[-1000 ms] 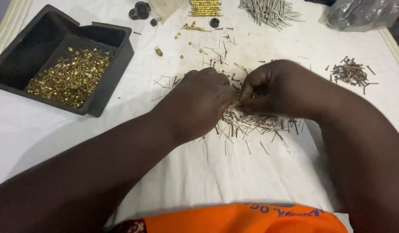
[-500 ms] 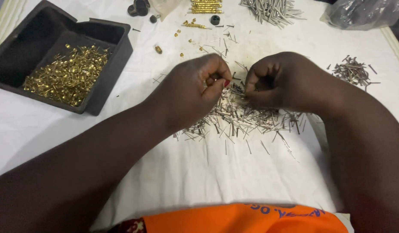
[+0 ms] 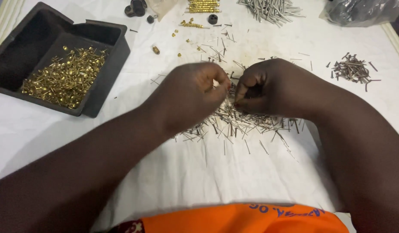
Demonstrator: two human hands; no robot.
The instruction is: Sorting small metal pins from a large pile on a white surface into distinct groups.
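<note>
A white cloth-covered table (image 3: 178, 172) bears silver pins (image 3: 238, 121), a black tray (image 3: 100, 99), dark nails (image 3: 352, 71).

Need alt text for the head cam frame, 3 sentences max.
Two bare hands, left hand and right hand, meet fingertip to fingertip over a loose pile of thin silver pins on a white cloth. At upper left a black tray holds small brass pieces. More pins lie at the top and a darker heap at right.
</note>
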